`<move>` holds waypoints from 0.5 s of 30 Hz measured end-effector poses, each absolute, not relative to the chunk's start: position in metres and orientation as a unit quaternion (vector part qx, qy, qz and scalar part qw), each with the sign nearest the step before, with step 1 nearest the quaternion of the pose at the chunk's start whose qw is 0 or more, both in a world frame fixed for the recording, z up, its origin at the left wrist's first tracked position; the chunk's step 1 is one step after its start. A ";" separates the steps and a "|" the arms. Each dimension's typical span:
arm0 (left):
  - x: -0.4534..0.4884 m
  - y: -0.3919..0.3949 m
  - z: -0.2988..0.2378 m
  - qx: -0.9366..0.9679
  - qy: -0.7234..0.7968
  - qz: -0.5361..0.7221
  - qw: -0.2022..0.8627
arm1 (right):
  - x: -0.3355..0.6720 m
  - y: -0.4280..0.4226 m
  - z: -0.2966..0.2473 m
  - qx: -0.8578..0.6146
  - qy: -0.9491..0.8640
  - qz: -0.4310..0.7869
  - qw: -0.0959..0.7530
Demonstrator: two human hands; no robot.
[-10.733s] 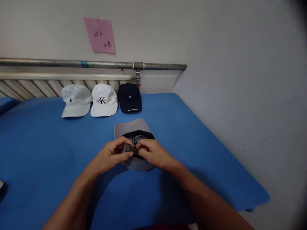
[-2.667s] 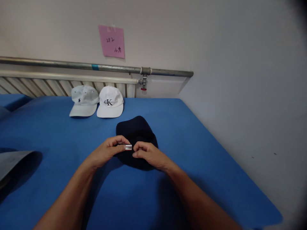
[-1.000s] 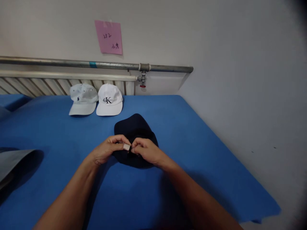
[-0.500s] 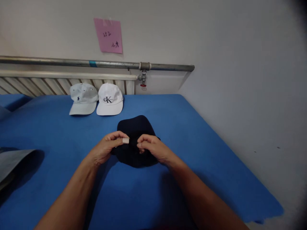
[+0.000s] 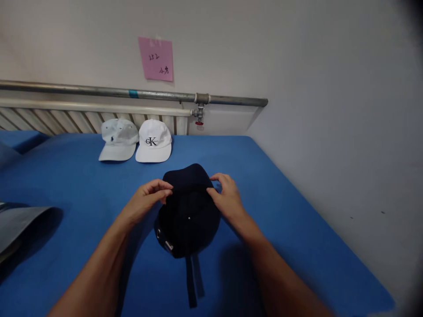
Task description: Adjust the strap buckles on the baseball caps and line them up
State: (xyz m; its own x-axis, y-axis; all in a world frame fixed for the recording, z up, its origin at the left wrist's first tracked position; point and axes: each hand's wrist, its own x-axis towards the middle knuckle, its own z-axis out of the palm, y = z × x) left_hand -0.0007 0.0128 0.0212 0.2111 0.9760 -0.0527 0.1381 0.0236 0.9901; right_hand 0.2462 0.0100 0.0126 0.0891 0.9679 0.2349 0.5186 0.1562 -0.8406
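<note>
A dark navy cap (image 5: 188, 211) lies crown up on the blue table (image 5: 82, 189), its brim pointing away from me. Its back strap (image 5: 192, 277) trails toward me with a metal buckle (image 5: 168, 245) at the rear left. My left hand (image 5: 145, 200) pinches the cap's left side near the brim with curled fingers. On the other side, my right hand (image 5: 226, 196) grips the right edge the same way.
Two white caps (image 5: 118, 140) (image 5: 153, 141) sit side by side at the back of the table, below a radiator and steel pipe (image 5: 132, 93). A grey cap's brim (image 5: 20, 222) pokes in at the left edge. A wall (image 5: 330, 132) runs along the table's right side.
My hands let go of the strap and buckle at the cap's rear and moved forward to its sides. The cap has been turned crown up, with the strap hanging loose toward me.
</note>
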 end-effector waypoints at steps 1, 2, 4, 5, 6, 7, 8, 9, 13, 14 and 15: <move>-0.001 0.015 0.018 0.592 0.503 0.408 0.480 | 0.248 0.012 0.010 -0.603 -0.621 0.276 0.417; -0.003 0.017 0.014 0.614 0.515 0.413 0.432 | 0.250 0.013 0.008 -0.604 -0.620 0.297 0.403; -0.005 0.022 0.006 0.662 0.525 0.410 0.346 | 0.253 0.014 0.005 -0.594 -0.622 0.332 0.387; -0.007 0.024 0.001 0.684 0.525 0.399 0.310 | 0.253 0.014 0.004 -0.589 -0.621 0.348 0.383; -0.009 0.026 -0.004 0.704 0.526 0.384 0.283 | 0.253 0.014 0.004 -0.585 -0.617 0.363 0.381; -0.010 0.028 -0.008 0.719 0.529 0.368 0.262 | 0.253 0.013 0.003 -0.583 -0.611 0.379 0.379; -0.011 0.030 -0.012 0.730 0.532 0.352 0.243 | 0.253 0.014 0.002 -0.581 -0.604 0.394 0.378; -0.012 0.031 -0.016 0.739 0.536 0.340 0.228 | 0.253 0.014 0.001 -0.580 -0.596 0.409 0.376; -0.012 0.036 -0.024 0.759 0.533 0.332 0.175 | 0.255 0.017 0.000 -0.579 -0.563 0.449 0.383; -0.012 0.036 -0.024 0.764 0.525 0.336 0.169 | 0.257 0.017 0.001 -0.577 -0.556 0.456 0.388; -0.011 0.036 -0.022 0.768 0.515 0.341 0.166 | 0.257 0.017 0.004 -0.573 -0.550 0.464 0.392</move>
State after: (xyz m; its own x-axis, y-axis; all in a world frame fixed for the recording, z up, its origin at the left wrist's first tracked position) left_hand -0.0108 0.0361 -0.0220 0.2356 0.9055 0.3529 0.6784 -0.4133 0.6075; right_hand 0.2574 0.0171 0.0035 -0.0356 0.9943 -0.1003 0.2678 -0.0872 -0.9595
